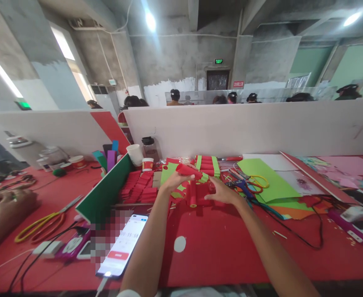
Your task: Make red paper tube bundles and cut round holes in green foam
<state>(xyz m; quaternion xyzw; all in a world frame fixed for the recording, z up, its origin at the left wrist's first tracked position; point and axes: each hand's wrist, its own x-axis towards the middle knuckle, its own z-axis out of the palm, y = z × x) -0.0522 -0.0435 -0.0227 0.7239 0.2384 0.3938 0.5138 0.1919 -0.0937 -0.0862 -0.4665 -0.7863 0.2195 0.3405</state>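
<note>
My left hand (173, 181) is closed round a red paper roll (187, 170), thumb along its near side. Just right of it, my right hand (221, 190) is curved with thumb and fingers apart, close to a small red piece whose contact with the fingers is unclear. Between both hands a red roll with a yellow-green end (193, 197) points toward me on the red table (212, 247). Behind them lies a bundle of red rolls with light green bands (206, 164). Folded red paper strips (140, 186) are stacked to the left.
A green board (105, 192) and a lit phone (124, 243) stand and lie at left. Paper cups and a bottle (149, 147) are behind. Scissors (258, 183), cables and green sheets (268, 179) lie right. Another person's hands (11, 204) are at far left.
</note>
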